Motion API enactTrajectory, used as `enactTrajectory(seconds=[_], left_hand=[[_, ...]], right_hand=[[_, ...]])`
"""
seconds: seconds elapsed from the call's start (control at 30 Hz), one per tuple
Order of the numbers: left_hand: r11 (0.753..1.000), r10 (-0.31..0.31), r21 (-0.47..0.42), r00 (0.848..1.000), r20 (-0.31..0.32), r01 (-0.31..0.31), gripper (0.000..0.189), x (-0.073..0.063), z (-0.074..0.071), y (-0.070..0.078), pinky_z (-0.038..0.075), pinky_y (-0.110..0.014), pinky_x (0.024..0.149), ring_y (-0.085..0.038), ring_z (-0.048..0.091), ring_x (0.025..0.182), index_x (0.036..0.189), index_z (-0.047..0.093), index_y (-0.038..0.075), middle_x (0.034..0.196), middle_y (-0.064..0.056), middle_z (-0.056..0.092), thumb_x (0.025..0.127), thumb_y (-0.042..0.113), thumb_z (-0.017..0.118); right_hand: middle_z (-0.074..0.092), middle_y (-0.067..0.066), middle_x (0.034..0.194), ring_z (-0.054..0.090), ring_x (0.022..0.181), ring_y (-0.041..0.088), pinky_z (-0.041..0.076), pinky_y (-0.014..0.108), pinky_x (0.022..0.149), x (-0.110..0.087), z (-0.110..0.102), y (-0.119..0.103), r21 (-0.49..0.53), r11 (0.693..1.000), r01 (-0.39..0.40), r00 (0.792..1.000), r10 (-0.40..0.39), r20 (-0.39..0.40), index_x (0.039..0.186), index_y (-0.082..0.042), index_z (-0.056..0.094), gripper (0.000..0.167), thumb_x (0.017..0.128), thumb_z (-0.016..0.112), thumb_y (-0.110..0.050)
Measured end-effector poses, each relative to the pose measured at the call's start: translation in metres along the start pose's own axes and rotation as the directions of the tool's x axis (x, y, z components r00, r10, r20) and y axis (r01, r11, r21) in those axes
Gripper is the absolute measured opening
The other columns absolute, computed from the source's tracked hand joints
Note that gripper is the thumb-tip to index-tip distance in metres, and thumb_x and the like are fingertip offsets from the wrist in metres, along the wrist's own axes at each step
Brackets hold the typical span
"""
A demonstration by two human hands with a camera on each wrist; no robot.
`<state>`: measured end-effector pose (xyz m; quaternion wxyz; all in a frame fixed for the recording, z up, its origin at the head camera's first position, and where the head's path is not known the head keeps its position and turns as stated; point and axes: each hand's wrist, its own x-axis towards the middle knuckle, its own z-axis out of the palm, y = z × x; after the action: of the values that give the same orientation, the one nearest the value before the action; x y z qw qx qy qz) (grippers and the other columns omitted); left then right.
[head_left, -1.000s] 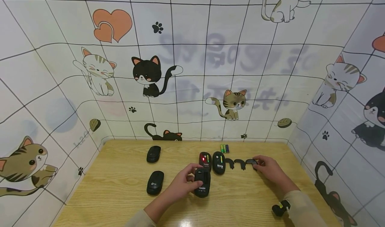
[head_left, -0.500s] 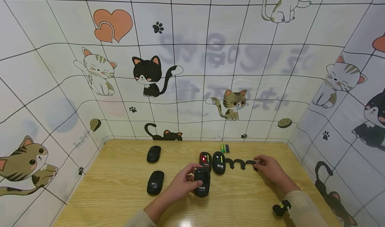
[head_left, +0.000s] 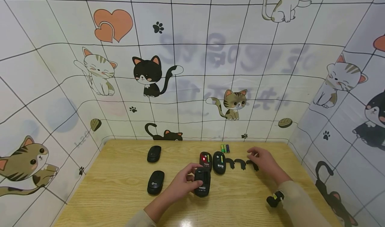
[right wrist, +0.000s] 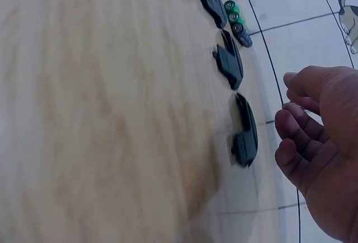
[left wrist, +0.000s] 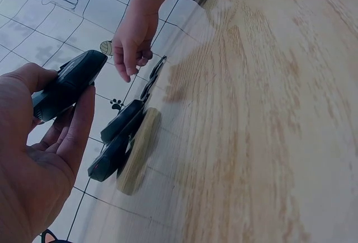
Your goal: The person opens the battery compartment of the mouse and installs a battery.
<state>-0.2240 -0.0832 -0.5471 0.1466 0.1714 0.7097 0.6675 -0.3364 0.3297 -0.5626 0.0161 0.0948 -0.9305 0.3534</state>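
My left hand (head_left: 180, 183) holds a black computer mouse (head_left: 202, 184) with its underside up, thumb on one side and fingers on the other. An empty battery slot shows in that underside. My right hand (head_left: 266, 162) hovers at the right, fingers loosely bent and nothing between them. Close below it lies a black curved battery cover (right wrist: 246, 134), the last in a row with two others, a middle cover (head_left: 240, 164) and a left cover (head_left: 230, 163). In the left wrist view the held mouse (left wrist: 72, 83) is lifted over the table.
Two overturned mice, one lit red (head_left: 205, 159) and one unlit (head_left: 219, 163), have batteries in them. Several small batteries (head_left: 224, 149) lie behind. At left sit two upright mice, a far one (head_left: 154, 154) and a near one (head_left: 155, 182). A cat-print curtain (head_left: 192, 70) surrounds the wooden table (head_left: 120, 193).
My right hand has let go of the rightmost battery cover, which lies flat on the table, and has lifted and shifted slightly left. My left hand and its mouse stay still.
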Motion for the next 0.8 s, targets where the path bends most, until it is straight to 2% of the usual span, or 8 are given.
enactTrajectory(seconds=[0.1, 0.4, 0.8], left_hand=[[1.000, 0.001, -0.001, 1.000, -0.002, -0.001, 0.051, 0.000, -0.001, 0.000, 0.067, -0.034, 0.073, -0.026, 0.075, 0.100, 0.148, 0.062, 0.022, 0.118, -0.013, 0.061, 0.102, 0.007, 0.078], [1.000, 0.004, -0.006, 1.000, 0.001, -0.004, 0.051, -0.001, -0.003, 0.000, 0.067, -0.034, 0.071, -0.026, 0.075, 0.100, 0.149, 0.062, 0.021, 0.119, -0.013, 0.060, 0.103, 0.008, 0.078], [1.000, 0.003, 0.007, 1.000, -0.009, -0.003, 0.051, -0.004, -0.004, 0.001, 0.064, -0.031, 0.068, -0.024, 0.074, 0.098, 0.149, 0.062, 0.025, 0.120, -0.012, 0.060, 0.103, 0.010, 0.079]], right_hand=[[0.069, 0.008, 0.103, 0.064, 0.084, 0.021, 0.054, 0.035, 0.065, 0.012, 0.004, -0.008, 0.002, 1.000, 0.030, 0.999, -0.030, 0.027, 0.131, 0.003, 0.070, 0.028, 0.108, 0.073, -0.014], [0.068, 0.010, 0.104, 0.066, 0.081, 0.021, 0.056, 0.038, 0.065, 0.044, 0.022, -0.025, 0.044, 0.999, 0.027, 0.993, -0.032, 0.115, 0.143, 0.005, 0.064, 0.039, 0.110, 0.070, -0.014], [0.071, 0.016, 0.111, 0.071, 0.087, 0.022, 0.060, 0.039, 0.071, 0.068, 0.039, -0.036, 0.068, 0.998, 0.015, 0.980, -0.028, 0.198, 0.150, 0.005, 0.060, 0.049, 0.107, 0.073, -0.014]])
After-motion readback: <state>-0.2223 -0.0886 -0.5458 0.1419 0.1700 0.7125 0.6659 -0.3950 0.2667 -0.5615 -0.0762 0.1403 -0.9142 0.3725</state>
